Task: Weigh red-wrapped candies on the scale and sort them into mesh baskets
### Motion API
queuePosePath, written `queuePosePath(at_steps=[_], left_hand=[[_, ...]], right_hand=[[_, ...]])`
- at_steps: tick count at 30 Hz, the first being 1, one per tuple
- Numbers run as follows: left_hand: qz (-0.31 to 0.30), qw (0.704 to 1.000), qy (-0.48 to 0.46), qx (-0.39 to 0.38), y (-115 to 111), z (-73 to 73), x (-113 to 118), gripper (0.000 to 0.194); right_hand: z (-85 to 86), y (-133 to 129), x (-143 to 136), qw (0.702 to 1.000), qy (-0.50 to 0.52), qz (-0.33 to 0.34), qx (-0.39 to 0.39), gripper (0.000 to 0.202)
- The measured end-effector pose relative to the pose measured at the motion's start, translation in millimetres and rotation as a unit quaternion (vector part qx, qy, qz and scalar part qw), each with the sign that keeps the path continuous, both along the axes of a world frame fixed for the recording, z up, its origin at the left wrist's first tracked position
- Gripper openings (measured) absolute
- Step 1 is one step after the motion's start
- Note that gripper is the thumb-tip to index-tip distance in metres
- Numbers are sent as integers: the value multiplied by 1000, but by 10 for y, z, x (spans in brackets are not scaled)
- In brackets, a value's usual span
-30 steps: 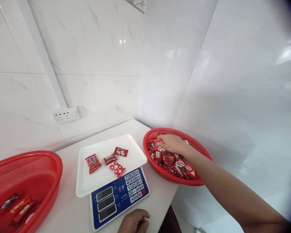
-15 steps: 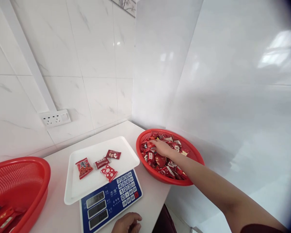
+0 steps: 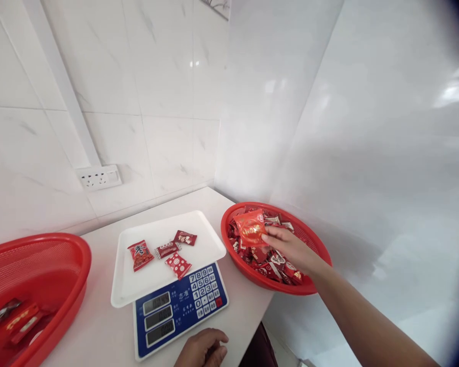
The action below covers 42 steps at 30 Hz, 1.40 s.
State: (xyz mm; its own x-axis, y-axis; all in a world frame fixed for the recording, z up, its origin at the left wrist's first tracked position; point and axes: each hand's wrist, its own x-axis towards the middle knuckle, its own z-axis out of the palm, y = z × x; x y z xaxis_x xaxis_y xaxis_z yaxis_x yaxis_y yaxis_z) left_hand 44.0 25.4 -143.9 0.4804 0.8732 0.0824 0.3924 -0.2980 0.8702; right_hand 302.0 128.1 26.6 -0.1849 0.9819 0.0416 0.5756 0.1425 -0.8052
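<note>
My right hand (image 3: 290, 247) pinches a shiny red-orange packet (image 3: 250, 228) by its right edge, over the oval red basket (image 3: 323, 247) full of small red packets. My left hand (image 3: 203, 348) rests at the bottom, fingers curled and close together, just below the blue scale (image 3: 181, 308); whether anything is under the fingers is hidden. On the scale's white tray (image 3: 130, 293) lie a red packet with dark lettering (image 3: 140, 255), a dotted red packet (image 3: 178, 265), a dark red packet (image 3: 185, 237) and a striped-end packet (image 3: 167, 249).
Another red basket (image 3: 71, 270) stands at the left with a few packets at its bottom. The white table (image 3: 107, 224) meets a tiled wall with a socket (image 3: 98, 177). A grey-white panel (image 3: 367, 153) rises behind the right basket.
My right hand has come up from among the packets in the right basket with the red-orange packet in its fingers. My left hand looks nearly unmoved. The view has shifted slightly.
</note>
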Motion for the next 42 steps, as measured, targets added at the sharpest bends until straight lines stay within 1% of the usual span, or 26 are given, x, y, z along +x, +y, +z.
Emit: queuePosePath(at_steps=[2,4,5,7,9,11,13,16,18,21,23,25,27,30,33,36,38,40,42], left_hand=[[-11,1000,-4,14,-65,264,-17,32],[39,999,-22,-2,-121,537,-36,34],[41,998,-37,-12,-140,655,-49,35],[32,998,-46,-26,-168,822,-90,31],[37,998,-21,-43,-211,880,-154,27],[51,996,27,-70,-293,848,-229,26],[57,991,58,-106,-406,766,-297,27],[71,985,42,-152,-569,638,-353,29],[80,982,29,-169,-639,582,-353,31],[71,980,28,-183,-681,545,-322,32],[78,977,12,-200,-681,538,-301,33],[99,970,-18,-221,-671,539,-289,35],[115,965,-46,-233,-656,550,-286,37],[123,961,-72,-236,-628,590,-289,38],[117,959,-87,-242,-608,643,-304,36],[120,956,-106,-246,-598,669,-338,35],[138,951,-138,-242,-587,665,-367,36],[170,940,-179,-236,-569,653,-392,38],[205,928,-205,-234,-547,645,-405,40]], right_hand=[[-153,-280,-165,993,82,63,-48,31],[-388,-529,-369,980,122,133,-84,30],[-519,-642,-477,971,139,161,-105,30],[-770,-845,-680,955,172,191,-148,30],[-966,-1009,-840,943,196,196,-186,33],[-1087,-1119,-940,931,202,209,-220,33],[-1143,-1175,-983,920,192,240,-245,32],[-1173,-1187,-993,910,180,277,-250,31],[-1195,-1174,-1000,913,190,277,-233,31],[-1248,-1147,-1042,936,178,231,-195,33],[-1282,-1128,-1082,954,154,190,-175,39],[-1304,-1112,-1117,963,152,155,-163,41],[-1313,-1098,-1139,964,168,129,-159,41],[-1303,-1081,-1154,957,199,113,-179,41],[-1266,-1058,-1158,947,223,118,-201,42],[-1211,-1023,-1152,937,238,138,-217,43],[-1181,-1002,-1142,927,243,167,-232,44],[-1174,-994,-1132,917,239,206,-245,45],[-1191,-1002,-1127,914,229,226,-247,46]])
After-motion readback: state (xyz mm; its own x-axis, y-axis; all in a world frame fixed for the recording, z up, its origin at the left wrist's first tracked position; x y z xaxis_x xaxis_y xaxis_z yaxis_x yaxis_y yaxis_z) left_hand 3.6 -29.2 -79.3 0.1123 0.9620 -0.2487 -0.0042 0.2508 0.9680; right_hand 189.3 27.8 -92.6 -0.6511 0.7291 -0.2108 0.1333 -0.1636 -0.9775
